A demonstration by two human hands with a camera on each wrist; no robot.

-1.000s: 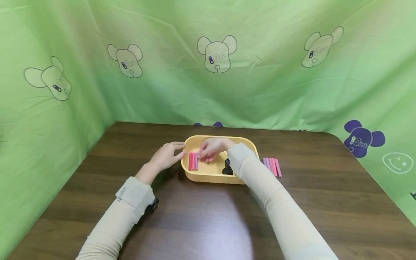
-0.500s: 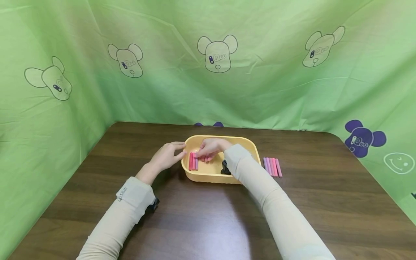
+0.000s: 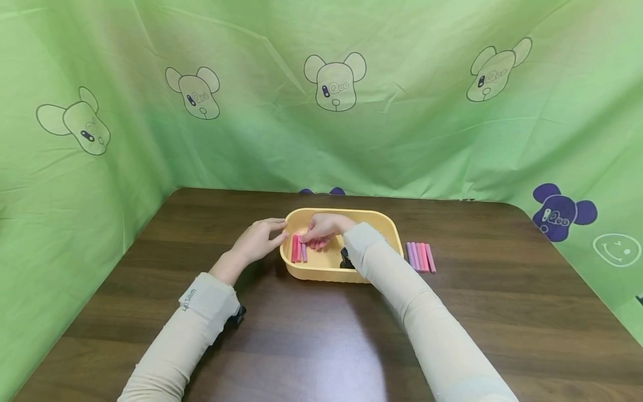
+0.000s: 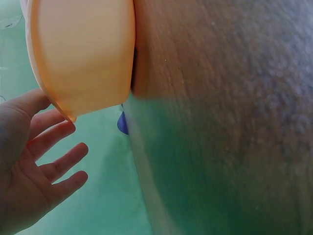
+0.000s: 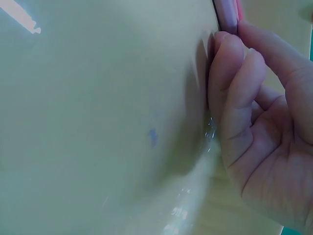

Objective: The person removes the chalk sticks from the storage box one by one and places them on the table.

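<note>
A yellow tray (image 3: pixel 331 273) with rounded corners stands mid-table. Inside its left end, a red stick (image 3: pixel 294 249) and a pink stick (image 3: pixel 299 252) lie side by side, slim like chalk. Right of them is a purple stick (image 3: pixel 304 254); my right hand (image 3: pixel 324 228) reaches into the tray and pinches its far end between thumb and fingertip. In the right wrist view, the purple stick's end (image 5: pixel 226 17) meets the fingertips. My left hand (image 3: pixel 253 241) touches the tray's left rim with relaxed fingers; in the left wrist view, several fingers (image 4: pixel 68 161) extend past the corner.
Several purple and pink sticks (image 3: pixel 421 257) lie in a row on the table, just right of the tray. A black wrist camera (image 3: pixel 346 259) on the right arm hangs within the tray. Green printed cloth (image 3: pixel 251 151) surrounds the brown wooden table (image 3: pixel 281 346).
My right hand has shifted slightly left, with its fingertips now over the purple stick's far end. The purple stick tilts a little. My left hand stays at the rim.
</note>
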